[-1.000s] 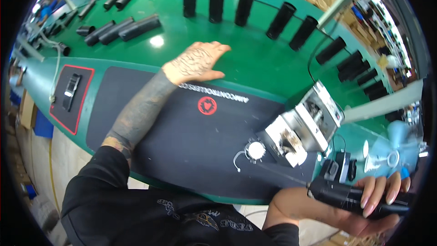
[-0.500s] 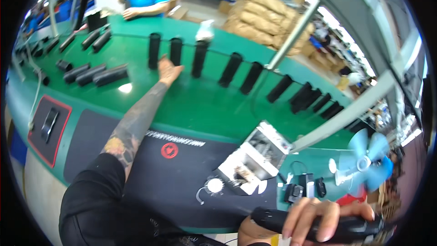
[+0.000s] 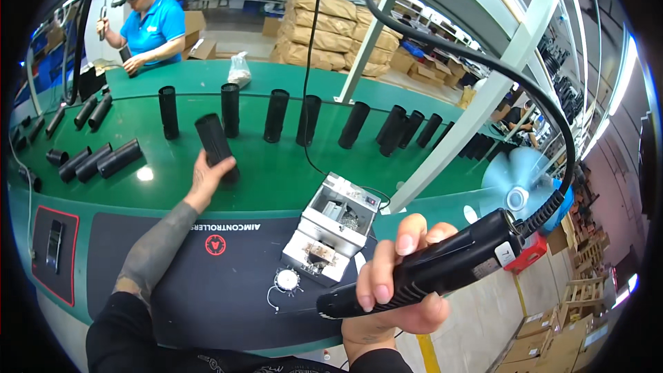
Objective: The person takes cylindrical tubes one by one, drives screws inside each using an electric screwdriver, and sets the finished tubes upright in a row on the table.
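My left hand (image 3: 209, 178) is wrapped round the lower part of a black tube (image 3: 214, 139), which tilts a little and is held over the green bench. My right hand (image 3: 395, 283) grips a black corded electric screwdriver (image 3: 442, 262) at the lower right; its thick cable runs up from the back end, and its bit does not show. Several more black tubes, among them one standing upright (image 3: 231, 110), form a row along the far side of the bench. A few lie on their sides to the left, such as one dark tube (image 3: 119, 159).
A grey screw feeder box (image 3: 338, 211) stands on the black mat (image 3: 179, 297), beside a small round white-topped part (image 3: 286, 280). A blue fan (image 3: 516, 197) spins at the right, near a slanting white post (image 3: 442, 145). Across the bench a person in a blue shirt (image 3: 153, 31) works.
My left hand has taken a tube from the row and drawn it nearer. My right hand has raised the screwdriver into fuller view. The view has turned to the right.
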`<state>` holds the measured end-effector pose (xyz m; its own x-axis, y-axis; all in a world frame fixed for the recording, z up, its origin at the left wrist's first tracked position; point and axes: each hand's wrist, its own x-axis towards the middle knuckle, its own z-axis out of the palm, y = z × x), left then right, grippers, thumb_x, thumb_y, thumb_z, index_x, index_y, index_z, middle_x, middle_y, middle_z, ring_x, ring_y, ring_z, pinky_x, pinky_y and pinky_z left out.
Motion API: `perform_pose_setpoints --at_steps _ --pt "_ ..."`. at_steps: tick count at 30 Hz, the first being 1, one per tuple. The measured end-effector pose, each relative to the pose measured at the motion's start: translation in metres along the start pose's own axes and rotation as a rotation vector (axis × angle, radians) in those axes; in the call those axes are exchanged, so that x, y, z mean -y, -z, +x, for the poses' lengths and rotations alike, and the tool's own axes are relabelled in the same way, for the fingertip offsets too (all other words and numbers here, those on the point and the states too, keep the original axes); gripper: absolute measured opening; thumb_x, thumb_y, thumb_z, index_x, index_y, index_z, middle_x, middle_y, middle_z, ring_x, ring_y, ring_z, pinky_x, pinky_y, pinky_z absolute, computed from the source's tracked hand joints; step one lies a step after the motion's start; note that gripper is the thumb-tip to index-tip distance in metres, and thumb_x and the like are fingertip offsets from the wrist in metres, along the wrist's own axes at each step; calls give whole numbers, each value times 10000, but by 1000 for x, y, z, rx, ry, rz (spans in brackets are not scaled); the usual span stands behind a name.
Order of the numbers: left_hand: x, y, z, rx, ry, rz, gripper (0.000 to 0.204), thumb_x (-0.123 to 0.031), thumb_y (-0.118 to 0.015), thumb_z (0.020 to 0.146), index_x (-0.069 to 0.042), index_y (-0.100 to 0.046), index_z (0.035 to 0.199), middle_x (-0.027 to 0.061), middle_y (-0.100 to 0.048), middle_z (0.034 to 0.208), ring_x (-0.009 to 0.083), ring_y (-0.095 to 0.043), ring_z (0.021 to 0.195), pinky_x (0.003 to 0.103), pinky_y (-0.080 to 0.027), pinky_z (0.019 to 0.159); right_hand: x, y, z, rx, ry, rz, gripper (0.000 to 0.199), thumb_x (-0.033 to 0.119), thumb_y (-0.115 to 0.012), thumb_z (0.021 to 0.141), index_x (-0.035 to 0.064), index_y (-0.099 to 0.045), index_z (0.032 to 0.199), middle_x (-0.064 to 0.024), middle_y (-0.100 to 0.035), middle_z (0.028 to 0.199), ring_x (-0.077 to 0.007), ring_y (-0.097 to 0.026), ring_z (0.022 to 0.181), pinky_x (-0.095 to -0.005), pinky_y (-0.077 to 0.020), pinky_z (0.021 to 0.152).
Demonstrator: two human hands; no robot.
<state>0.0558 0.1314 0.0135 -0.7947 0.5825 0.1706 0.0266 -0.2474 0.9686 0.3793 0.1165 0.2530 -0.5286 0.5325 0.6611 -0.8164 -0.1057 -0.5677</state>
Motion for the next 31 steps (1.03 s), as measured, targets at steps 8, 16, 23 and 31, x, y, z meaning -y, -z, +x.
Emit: perform_pose_setpoints --at_steps 8,16,23,31 --pt "-4 -11 -115 279 -135 181 772 -202 -792 683 -16 -392 1317 150 -513 1206 268 -533 1079 366 -422 945 -41 15 -10 370 39 -113 671 237 -688 867 143 -279 1390 -117 -500 1117 -247 -634 737 -400 -545 678" --pt "107 21 -108 438 -557 139 696 -42 -780 586 -87 -473 1210 110 -488 1209 253 -519 1081 348 -432 922 -59 53 -48 234 136 5 561 126 -710 803 91 -374 1251 -29 -534 988 -90 -586 540 -242 -464 482" --pt "112 16 -97 534 -495 82 693 2 -793 583 -69 -458 1186 111 -541 1173 249 -576 1020 353 -476 895 -46 99 -58 538 151 93 628 279 -673 860 202 -362 1400 -83 -449 1337 -248 -587 914 -449 -303 969" --pt "111 8 -97 530 -530 124 708 5 -792 583 -58 -445 1197 105 -543 1175 251 -578 1021 355 -477 896 -153 58 -26 359 272 -550 514 230 -696 840 152 -410 1260 17 -540 1031 -83 -560 578 -231 -430 550"
